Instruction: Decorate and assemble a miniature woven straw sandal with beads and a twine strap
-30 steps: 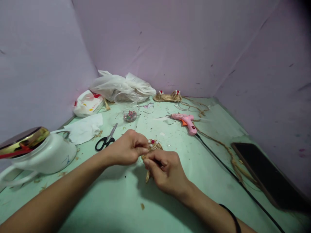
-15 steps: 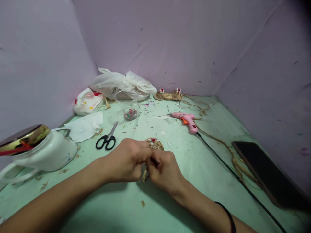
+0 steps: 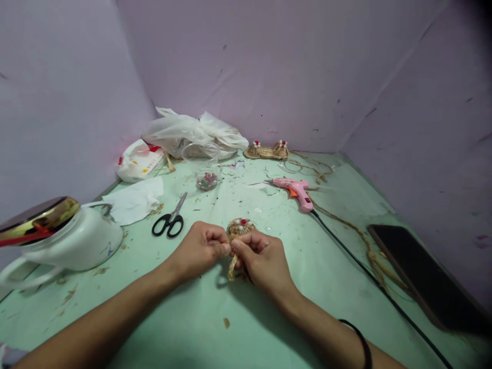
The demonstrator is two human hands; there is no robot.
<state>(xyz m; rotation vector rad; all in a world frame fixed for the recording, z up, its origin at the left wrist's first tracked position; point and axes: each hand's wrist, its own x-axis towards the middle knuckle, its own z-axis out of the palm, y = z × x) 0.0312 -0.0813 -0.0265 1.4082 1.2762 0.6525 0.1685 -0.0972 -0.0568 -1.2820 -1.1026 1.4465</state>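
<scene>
A small woven rope piece (image 3: 239,225), trimmed with one red bead and white beads, stands out beyond my hands at the middle of the table. My right hand (image 3: 267,261) is closed on it, thumb and forefinger pinched at its near side. From under those fingers a short braided rope end (image 3: 232,267) hangs toward me. Close against the right fingertips, my left hand (image 3: 202,249) is closed in a pinch. Whatever lies between its fingertips is too small to make out. The fingers cover much of the rope piece.
Black-handled scissors (image 3: 169,223) lie left of my hands. Behind are a clear container of beads (image 3: 207,181), a white plastic bag (image 3: 192,133) and a beaded rope piece (image 3: 266,151). A pink glue gun (image 3: 294,188), its cord and a phone (image 3: 423,277) lie right; a white pot (image 3: 84,243) stands left.
My left hand has drawn slightly left and turned, so its pinched fingertips show. More of the beaded piece and its braided end is now visible. My right hand keeps its hold.
</scene>
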